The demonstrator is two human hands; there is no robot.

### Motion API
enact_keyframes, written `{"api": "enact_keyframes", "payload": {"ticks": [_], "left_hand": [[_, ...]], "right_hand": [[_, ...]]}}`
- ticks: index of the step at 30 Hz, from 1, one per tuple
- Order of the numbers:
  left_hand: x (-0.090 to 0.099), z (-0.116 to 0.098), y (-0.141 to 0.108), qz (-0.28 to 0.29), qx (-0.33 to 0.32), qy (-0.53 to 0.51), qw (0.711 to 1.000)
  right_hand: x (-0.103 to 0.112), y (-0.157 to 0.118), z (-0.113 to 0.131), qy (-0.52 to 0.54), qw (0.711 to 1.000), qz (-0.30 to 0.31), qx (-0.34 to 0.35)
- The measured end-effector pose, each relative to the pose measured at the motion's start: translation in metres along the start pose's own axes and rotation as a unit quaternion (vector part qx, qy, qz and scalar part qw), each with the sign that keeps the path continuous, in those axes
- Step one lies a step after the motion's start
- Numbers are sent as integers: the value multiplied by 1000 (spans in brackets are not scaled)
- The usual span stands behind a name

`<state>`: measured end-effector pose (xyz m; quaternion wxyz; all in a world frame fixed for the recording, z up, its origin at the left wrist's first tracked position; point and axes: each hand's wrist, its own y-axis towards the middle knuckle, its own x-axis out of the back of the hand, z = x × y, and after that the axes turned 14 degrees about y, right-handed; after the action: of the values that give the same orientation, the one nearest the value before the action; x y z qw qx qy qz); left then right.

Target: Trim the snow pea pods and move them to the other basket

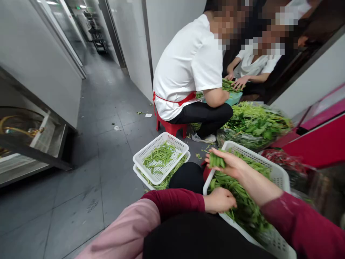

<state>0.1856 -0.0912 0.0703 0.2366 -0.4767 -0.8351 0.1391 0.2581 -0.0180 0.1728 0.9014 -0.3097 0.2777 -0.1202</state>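
Observation:
Several green pods (pixel 216 160) lie bunched in my right hand (pixel 229 163), whose fingers curl under them above the far end of a large white basket (pixel 280 174). Loose pods (pixel 242 198) fill much of that basket. My left hand (pixel 220 200) is closed low over the basket's near left side, its fingertips bent toward the pods; whether it pinches anything is too small to tell. To the left, a white perforated tray (pixel 138 157) holds a scattering of pods (pixel 161 156) and rests on another tray of pods (pixel 169 180).
A person in white (pixel 185 64) sits on a red stool (pixel 172 127) ahead. Another person's hands (pixel 241 82) work over a turquoise basin (pixel 235 99). Leafy greens (pixel 258 120) lie in a bag behind the large basket. A metal rack (pixel 54 144) stands left.

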Motion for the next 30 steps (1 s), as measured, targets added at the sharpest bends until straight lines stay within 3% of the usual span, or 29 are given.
{"api": "enact_keyframes", "payload": {"ticks": [2,4,6,8,11,14,16,18,19,21,23,26,30], "left_hand": [[5,0,-3,17,-17,35,999],[8,1,-5,24,-48,56,997],[10,2,-4,25,-52,59,997],[11,3,-3,33,-30,54,998],[13,2,-3,40,-19,57,997],[15,0,-7,31,-38,41,998],[17,0,-9,20,-39,4,999],[20,-2,-6,8,-21,-24,999],[22,-3,-3,7,-14,-34,999],[24,-8,2,2,6,-42,999],[23,-13,4,-6,16,-36,999],[20,-20,1,-23,7,-6,1000],[18,-27,-5,-32,0,67,997]], "right_hand": [[-46,24,1,-63,996,52,-24],[-79,40,1,-114,992,53,-15],[-96,45,0,-129,990,43,31],[-97,38,-1,-141,984,53,96],[-66,11,-1,-199,960,70,183],[3,-19,-1,-289,931,54,215],[63,-36,-8,-383,898,-7,216],[121,-51,-25,-478,846,-103,213],[145,-56,-37,-512,820,-143,210],[177,-59,-63,-522,805,-191,205],[186,-52,-87,-506,806,-216,218],[176,-36,-109,-485,807,-232,245],[176,-35,-105,-446,819,-236,272]]}}
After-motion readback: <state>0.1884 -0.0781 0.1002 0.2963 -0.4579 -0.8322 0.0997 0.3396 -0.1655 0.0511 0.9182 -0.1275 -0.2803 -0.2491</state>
